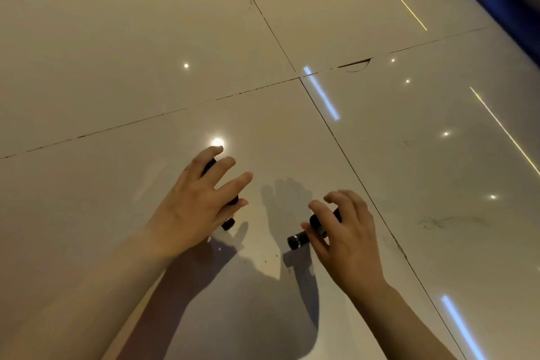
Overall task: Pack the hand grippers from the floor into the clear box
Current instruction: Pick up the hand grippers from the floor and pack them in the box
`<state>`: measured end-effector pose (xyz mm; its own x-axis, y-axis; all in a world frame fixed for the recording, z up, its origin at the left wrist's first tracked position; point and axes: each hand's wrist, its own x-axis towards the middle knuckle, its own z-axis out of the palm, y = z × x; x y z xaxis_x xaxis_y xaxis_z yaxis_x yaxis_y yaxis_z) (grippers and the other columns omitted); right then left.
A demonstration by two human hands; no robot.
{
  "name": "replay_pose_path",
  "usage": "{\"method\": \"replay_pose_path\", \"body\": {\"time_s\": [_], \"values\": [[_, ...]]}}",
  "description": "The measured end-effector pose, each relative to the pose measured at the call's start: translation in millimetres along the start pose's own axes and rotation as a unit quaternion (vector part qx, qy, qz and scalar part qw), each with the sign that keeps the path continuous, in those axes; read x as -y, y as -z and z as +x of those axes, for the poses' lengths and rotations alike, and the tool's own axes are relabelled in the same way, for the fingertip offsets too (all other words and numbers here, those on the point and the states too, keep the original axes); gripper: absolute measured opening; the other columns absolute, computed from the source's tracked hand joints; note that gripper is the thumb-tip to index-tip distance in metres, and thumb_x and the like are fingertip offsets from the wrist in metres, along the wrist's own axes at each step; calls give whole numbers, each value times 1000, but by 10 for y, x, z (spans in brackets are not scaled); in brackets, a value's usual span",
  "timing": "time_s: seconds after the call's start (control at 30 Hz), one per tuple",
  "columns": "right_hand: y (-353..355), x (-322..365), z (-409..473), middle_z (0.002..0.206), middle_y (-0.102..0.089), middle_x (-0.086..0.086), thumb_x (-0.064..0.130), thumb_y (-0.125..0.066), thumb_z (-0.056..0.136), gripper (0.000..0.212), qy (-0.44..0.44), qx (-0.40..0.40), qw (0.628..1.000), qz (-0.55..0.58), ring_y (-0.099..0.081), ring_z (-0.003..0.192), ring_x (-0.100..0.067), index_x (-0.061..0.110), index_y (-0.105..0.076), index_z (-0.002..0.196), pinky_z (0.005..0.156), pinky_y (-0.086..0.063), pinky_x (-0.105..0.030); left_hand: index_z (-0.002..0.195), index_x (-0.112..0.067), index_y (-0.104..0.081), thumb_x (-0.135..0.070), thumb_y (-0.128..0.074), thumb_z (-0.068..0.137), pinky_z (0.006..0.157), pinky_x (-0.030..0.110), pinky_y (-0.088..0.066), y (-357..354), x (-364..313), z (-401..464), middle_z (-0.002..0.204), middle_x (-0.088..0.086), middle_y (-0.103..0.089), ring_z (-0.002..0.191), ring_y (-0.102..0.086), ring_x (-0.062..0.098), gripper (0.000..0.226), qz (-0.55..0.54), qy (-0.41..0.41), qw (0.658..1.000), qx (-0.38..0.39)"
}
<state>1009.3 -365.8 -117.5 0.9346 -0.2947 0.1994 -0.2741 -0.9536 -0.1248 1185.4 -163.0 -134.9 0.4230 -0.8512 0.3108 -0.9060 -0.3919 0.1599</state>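
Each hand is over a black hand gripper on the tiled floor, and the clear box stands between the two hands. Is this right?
Not quite. In the head view the left hand and right hand are each over a black gripper on the floor, but no clear box is visible; only shadow lies between them.

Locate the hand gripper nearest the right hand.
In the head view, the black hand gripper lies on the floor tile, lower centre-right, under the right hand, whose fingers curl over it.

One black cylindrical-handled hand gripper (228, 223) lies mostly hidden under the left hand's palm, its handle ends poking out. Another black, silver-ringed hand gripper (304, 238) juts from under the right hand's curled fingers.
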Motion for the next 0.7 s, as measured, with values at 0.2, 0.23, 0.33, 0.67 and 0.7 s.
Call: {"method": "replay_pose_path", "body": {"time_s": [0.2, 0.23, 0.33, 0.67, 0.7], "values": [[245, -76, -49, 109, -59, -8, 25, -83, 66, 32, -66, -4, 997, 34, -43, 103, -22, 18, -68, 93, 74, -49, -38, 122, -22, -52, -36, -48, 91, 78, 46, -51, 200, -71, -53, 113, 11, -61, 111, -44, 31, 35, -19, -17, 999, -44], [328, -66, -95, 108, -59, -8, 25, -83, 66, 32, -71, -11, 997, 37, -43, 103, -21, 17, -68, 93, 75, -48, -37, 119, -23, -54, -35, -49, 91, 76, 45, -52, 256, -133, -38, 113, 9, -61, 111, -45, 30, 32, -19, -30, 998, -52], [617, -21, -292, 109, -58, -5, 28, -81, 68, 30, -101, -45, 992, 58, -43, 103, -17, 18, -69, 92, 74, -46, -32, 111, -22, -59, -33, -51, 93, 73, 40, -50, 481, -394, 83, 111, 5, -62, 108, -50, 27, 23, -25, -93, 993, -70], [2398, -30, -1502, 104, -61, -9, 22, -81, 70, 26, -238, -201, 950, 37, -53, 98, -28, 11, -69, 90, 76, -37, -29, 99, -15, -66, -28, -54, 91, 68, 43, -53, 1999, -1784, 807, 114, 11, -60, 104, -54, 31, 19, -15, -394, 914, -90], [2608, -28, -1680, 103, -61, -9, 23, -79, 72, 26, -249, -219, 943, 30, -54, 98, -27, 10, -68, 92, 76, -38, -29, 99, -15, -66, -26, -55, 90, 68, 43, -52, 2195, -1972, 848, 115, 11, -59, 104, -54, 31, 17, 0, -433, 896, -100]]}}
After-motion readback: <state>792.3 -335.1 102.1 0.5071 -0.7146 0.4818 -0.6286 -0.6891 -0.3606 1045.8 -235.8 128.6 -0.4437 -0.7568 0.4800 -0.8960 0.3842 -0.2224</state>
